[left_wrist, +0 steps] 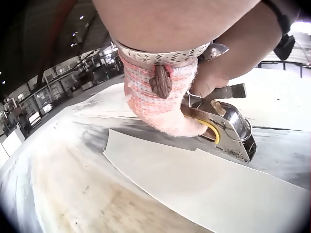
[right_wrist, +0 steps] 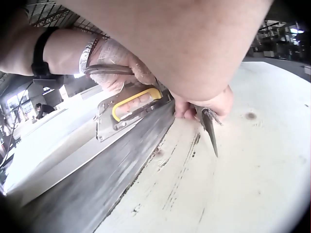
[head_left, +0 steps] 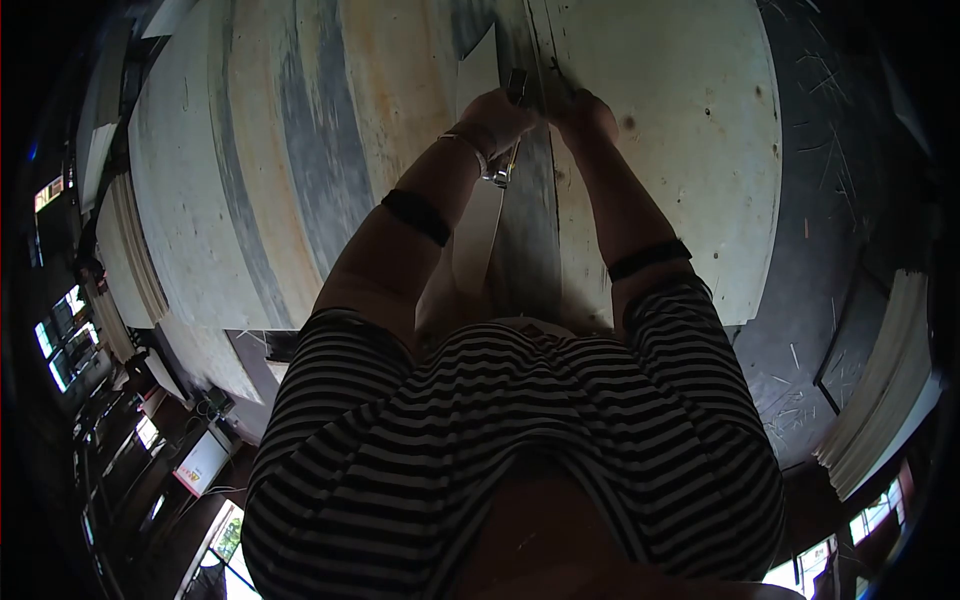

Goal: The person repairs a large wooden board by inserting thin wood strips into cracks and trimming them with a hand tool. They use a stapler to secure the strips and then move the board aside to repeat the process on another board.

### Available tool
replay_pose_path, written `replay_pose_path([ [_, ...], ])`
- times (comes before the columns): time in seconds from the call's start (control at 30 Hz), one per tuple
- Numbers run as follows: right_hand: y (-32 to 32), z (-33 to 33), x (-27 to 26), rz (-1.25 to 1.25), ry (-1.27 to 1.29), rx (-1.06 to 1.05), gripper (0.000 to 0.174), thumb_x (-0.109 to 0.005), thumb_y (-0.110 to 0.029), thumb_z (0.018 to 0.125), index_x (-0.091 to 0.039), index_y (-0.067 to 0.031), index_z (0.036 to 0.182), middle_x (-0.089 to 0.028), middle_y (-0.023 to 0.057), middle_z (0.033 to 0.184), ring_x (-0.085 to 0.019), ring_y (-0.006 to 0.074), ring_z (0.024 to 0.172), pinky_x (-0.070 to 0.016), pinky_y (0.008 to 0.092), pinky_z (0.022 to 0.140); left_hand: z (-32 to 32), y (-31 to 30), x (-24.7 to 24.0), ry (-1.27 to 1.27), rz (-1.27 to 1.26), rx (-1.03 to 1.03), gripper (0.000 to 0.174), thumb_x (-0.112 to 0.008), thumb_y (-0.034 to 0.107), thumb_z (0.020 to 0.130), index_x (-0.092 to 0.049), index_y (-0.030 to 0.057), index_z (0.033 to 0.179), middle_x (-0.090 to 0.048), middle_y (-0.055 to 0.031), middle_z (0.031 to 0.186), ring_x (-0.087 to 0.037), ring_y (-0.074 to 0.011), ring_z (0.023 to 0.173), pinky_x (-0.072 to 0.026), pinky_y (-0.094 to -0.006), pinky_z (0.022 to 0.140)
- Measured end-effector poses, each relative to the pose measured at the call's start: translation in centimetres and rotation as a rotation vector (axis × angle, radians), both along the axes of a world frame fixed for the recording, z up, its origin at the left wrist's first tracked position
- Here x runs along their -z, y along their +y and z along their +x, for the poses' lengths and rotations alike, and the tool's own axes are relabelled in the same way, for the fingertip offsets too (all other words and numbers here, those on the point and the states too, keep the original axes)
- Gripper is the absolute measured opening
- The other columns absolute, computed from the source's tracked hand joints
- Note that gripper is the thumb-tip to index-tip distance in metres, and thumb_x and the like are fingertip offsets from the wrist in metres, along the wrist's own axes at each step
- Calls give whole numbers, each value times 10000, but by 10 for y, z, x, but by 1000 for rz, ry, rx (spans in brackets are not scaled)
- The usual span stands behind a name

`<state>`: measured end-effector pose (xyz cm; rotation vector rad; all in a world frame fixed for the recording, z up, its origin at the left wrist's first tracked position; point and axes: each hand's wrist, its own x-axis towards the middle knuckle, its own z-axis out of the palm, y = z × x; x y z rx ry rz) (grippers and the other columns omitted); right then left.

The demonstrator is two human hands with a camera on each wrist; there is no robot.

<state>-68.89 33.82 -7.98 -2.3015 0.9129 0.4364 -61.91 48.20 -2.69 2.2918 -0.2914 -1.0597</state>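
My left hand point(head_left: 500, 120) point(left_wrist: 160, 104), in a pink and white knitted glove, grips a metal tool point(left_wrist: 231, 131) through its yellow-edged handle opening. The tool rests over the wood surface point(head_left: 680, 150). Beside it, my bare right hand point(head_left: 590, 118) point(right_wrist: 216, 104) has its fingers curled round a pointed metal tool point(right_wrist: 210, 128), whose tip points down at the pale wood. A thin, pale strip point(left_wrist: 194, 174) lies under and beside the left hand, along a dark grey band point(right_wrist: 107, 170) of the wood. The right palm is hidden.
Stacked sheets stand at the left point(head_left: 130, 240) and right point(head_left: 890, 370) of the work surface. Thin scraps point(head_left: 800, 400) lie on the dark floor at right. Another person point(right_wrist: 43, 109) is in the background.
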Motion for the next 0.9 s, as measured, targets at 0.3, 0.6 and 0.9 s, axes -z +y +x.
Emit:
replay_pose_path([
  [0.3,-1,1,-10,35,48,5,651,-691,-556,680,-612,-77,1113,-664,149,1039,-644,310,962,-519,431,777,-18,-10,13,-54,155,168,391,-609,310,752,-650,40,1033,-669,-196,960,-643,-345,939,-506,-395,821],
  [0.6,0,-6,0,25,-58,21,456,-660,-424,772,-635,-87,1076,-667,138,1036,-639,308,980,-519,429,794,-38,-12,55,-317,78,88,396,-557,442,832,-647,131,1060,-664,-162,991,-625,-350,941,-501,-423,806],
  [0.9,3,-97,43,-6,-143,16,528,-696,-493,726,-637,-66,1031,-687,147,906,-669,283,858,-527,409,749,-50,-11,18,-334,60,20,508,-632,423,756,-574,99,1144,-655,-179,1013,-620,-363,963,-497,-430,825],
])
